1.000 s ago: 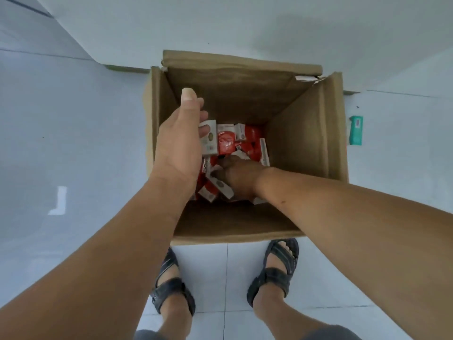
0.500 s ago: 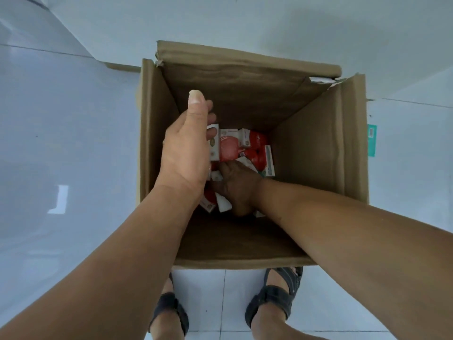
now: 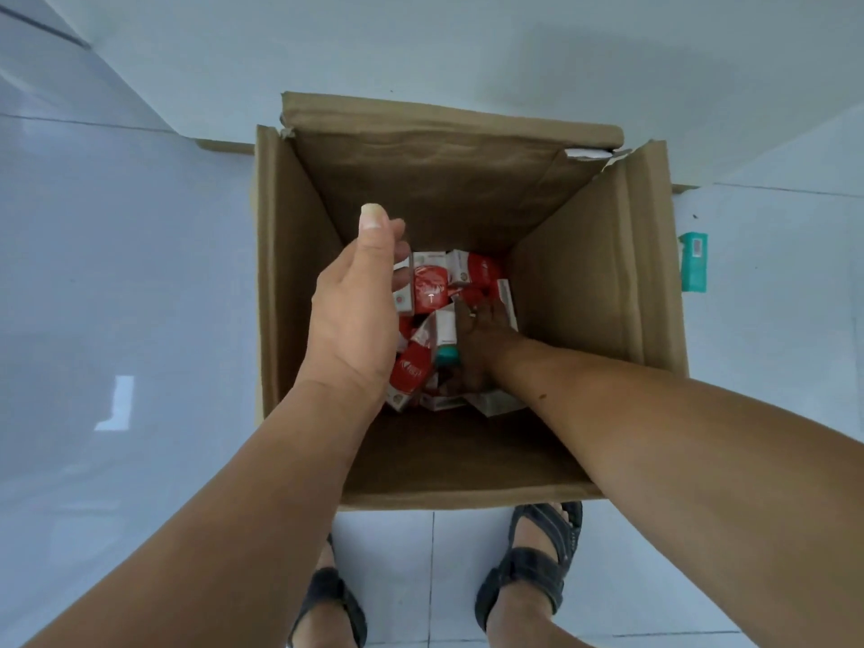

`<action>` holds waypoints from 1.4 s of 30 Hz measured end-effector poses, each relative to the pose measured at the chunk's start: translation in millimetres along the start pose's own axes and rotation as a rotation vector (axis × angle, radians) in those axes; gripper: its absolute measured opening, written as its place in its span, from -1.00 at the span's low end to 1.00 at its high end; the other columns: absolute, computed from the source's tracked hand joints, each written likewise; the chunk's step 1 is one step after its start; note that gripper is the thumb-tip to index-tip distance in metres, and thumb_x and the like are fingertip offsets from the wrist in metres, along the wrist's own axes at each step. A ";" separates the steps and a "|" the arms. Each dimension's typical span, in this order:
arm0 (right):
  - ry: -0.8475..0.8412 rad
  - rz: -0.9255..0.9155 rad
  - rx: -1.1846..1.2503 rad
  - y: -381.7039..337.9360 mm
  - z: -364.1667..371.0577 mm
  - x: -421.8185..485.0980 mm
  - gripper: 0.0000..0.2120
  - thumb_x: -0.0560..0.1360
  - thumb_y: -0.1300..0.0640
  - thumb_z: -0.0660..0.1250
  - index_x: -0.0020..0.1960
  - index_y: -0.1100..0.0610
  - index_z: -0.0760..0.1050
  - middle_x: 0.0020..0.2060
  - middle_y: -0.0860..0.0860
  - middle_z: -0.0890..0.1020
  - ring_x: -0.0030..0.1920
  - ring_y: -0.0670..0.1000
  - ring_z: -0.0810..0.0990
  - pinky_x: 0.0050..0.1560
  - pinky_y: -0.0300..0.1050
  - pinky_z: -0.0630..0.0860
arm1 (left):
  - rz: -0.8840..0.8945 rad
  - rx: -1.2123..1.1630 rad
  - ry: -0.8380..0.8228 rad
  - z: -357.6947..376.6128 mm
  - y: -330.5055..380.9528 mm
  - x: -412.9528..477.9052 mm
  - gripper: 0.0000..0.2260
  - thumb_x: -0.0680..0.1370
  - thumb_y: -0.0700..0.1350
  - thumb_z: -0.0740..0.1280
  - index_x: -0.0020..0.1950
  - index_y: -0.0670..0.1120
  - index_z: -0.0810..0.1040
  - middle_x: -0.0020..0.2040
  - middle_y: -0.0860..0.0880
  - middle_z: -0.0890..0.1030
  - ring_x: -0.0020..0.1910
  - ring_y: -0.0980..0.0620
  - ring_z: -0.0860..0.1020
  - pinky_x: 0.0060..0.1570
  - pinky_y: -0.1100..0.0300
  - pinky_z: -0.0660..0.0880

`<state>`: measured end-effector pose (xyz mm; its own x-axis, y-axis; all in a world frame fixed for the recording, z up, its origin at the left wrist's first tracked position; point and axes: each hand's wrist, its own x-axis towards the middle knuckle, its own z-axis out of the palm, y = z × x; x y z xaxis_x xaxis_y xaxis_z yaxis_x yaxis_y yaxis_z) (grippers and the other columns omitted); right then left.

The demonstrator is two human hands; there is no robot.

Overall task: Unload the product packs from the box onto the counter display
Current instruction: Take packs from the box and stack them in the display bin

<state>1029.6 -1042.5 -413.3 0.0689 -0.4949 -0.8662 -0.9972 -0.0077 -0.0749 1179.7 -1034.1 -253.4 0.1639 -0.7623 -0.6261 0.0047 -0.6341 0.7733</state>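
packs (image 3: 411, 371) lie jumbled at the bottom of the box (image 3: 584, 273), which sits on the floor. left hand (image 3: 355, 315) pinches 1 pack (image 3: 406, 299). right hand (image 3: 481, 343) is buried in the pile, grip unclear. Risk: deep walls catch a wrist on lift-out and the pack drops back.

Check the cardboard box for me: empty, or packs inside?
Not empty. Red-and-white packs lie jumbled on the floor of the box; the left hand and right hand reach in among them.
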 end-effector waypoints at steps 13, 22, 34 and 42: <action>0.296 -0.079 0.222 1.0 -37.1 -69.6 -0.54 0.45 -0.09 0.42 0.28 0.04 0.44 0.09 0.04 0.62 0.05 0.06 0.60 -0.12 -0.12 0.46 | 0.062 -0.024 0.028 -4.2 41.3 -25.4 -0.49 0.49 0.39 0.03 0.25 0.22 0.55 0.23 0.17 0.62 0.24 0.12 0.57 0.42 -0.07 0.35; 0.549 -0.185 0.185 -21.5 -112.4 -220.0 -0.57 0.51 -0.17 0.32 0.29 -0.04 0.35 0.21 -0.03 0.60 -0.02 -0.05 0.63 -0.38 -0.26 0.52 | 0.112 -0.085 0.019 -17.0 135.3 -103.3 -0.59 0.67 0.26 0.03 0.26 0.14 0.57 0.20 0.15 0.63 0.20 0.13 0.59 0.15 0.15 0.32; 1.017 -0.364 -0.056 -38.7 -260.1 -475.1 -0.51 0.59 -0.02 0.26 0.46 0.03 0.24 0.25 0.06 0.53 0.20 0.08 0.52 -0.05 -0.02 0.53 | 0.294 -0.171 -0.060 -43.0 335.1 -265.3 -0.66 0.70 0.17 0.07 0.21 0.12 0.60 0.17 0.12 0.64 0.18 0.11 0.60 0.07 0.22 0.39; 1.229 -0.370 -0.057 -50.3 -342.8 -599.5 -0.53 0.51 0.06 0.36 0.39 0.12 0.40 0.15 0.10 0.57 0.10 0.18 0.56 -0.10 0.07 0.56 | 0.407 -0.196 -0.049 -62.2 451.2 -347.4 -0.65 0.70 0.17 0.06 0.06 0.12 0.61 0.01 0.12 0.64 0.01 0.11 0.58 -0.05 0.19 0.35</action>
<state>1028.1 -1043.3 279.1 0.2980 -0.9274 0.2262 -0.9267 -0.3379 -0.1644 1186.2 -1047.3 319.2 0.1446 -0.9527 -0.2673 0.1370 -0.2482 0.9590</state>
